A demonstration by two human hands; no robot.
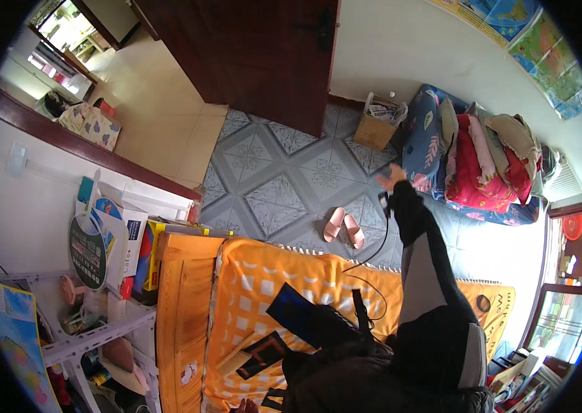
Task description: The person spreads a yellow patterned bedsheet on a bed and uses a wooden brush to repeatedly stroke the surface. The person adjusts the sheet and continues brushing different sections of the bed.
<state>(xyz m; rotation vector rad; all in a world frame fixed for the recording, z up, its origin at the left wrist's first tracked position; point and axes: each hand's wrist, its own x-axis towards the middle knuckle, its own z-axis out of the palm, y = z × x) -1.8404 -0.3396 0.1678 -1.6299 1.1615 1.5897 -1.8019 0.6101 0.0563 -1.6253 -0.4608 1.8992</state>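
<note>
My right hand [394, 177] reaches out over the tiled floor at the end of a dark sleeve, its fingers spread and nothing visible in them. A small black device [384, 202] with a cable hangs at that wrist. Beyond the hand is a cardboard box [375, 131] with a plastic bag in it. Pink slippers [345, 227] lie on the floor below it. At the bottom edge, what looks like my left hand [247, 407] shows only as fingertips by the orange bedspread [249, 263]. A bed brush [239, 356] lies on that bedspread.
A floral mattress [421, 139] bearing folded bedding [482, 175] stands by the far wall. The dark red door [249, 51] stands ajar. A wooden bed end [185, 299] and a cluttered metal rack [100, 335] are on the left. Books [523, 377] are stacked lower right.
</note>
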